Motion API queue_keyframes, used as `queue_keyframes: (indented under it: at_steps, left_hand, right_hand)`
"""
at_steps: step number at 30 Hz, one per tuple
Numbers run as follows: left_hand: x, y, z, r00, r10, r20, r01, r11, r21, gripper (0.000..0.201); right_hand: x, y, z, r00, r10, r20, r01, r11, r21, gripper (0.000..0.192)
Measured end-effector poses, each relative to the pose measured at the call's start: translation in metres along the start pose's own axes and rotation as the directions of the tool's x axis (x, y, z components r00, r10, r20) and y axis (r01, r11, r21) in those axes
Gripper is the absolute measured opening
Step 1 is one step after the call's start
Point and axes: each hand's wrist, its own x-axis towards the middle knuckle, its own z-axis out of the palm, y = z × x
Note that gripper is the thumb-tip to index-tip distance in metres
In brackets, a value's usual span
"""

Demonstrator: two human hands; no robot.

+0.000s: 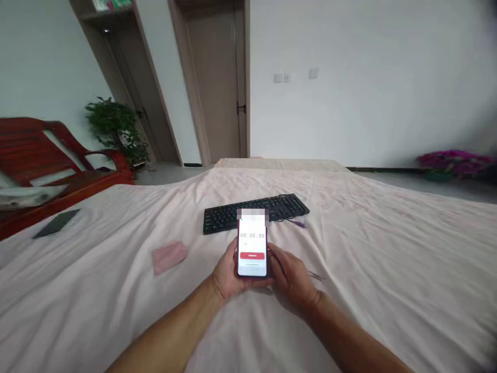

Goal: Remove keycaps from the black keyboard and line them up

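A smartphone (252, 246) is held upright in front of me, its lit white screen showing 00:00:00 above a red button. My left hand (229, 269) is wrapped round its left side and lower edge. Along the phone's right edge, my right hand (291, 277) grips with curled fingers. Just beyond the phone lies a black keyboard (221, 217), partly hidden by it, with a thin cable (285, 210) bunched on its right end. A slim metal object (316, 276) shows beside my right hand; its kind cannot be made out.
A folded pink cloth (170, 256) lies left of my hands on the pale, wrinkled bedsheet-like cover (97, 290). Farther left is a dark flat object (57, 224). A red wooden bench (39, 155), a green plant (112, 124) and purple flowers (454, 160) stand beyond.
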Motion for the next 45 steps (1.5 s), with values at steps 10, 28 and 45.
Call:
queue_keyframes:
  at_steps: [10,28,45]
  left_hand:
    - [-0.0015,0.0012,-0.0015,0.999,-0.02,0.029,0.021,1.0,-0.02,0.061]
    - [-0.0019,0.0018,0.0001,1.0,-0.018,0.02,0.019,0.999,-0.031,0.06]
    - [-0.0018,0.0019,0.0001,0.999,-0.021,0.025,0.021,0.999,-0.025,0.06]
  right_hand:
    - [-0.0001,0.0048,0.003,1.0,-0.027,-0.008,0.026,0.998,-0.065,0.037]
    - [-0.0029,0.0083,0.0052,0.999,-0.043,-0.027,0.041,0.997,-0.066,0.037]
    - [-0.0029,0.0092,0.0047,0.999,-0.031,-0.017,0.03,0.998,-0.056,0.037]
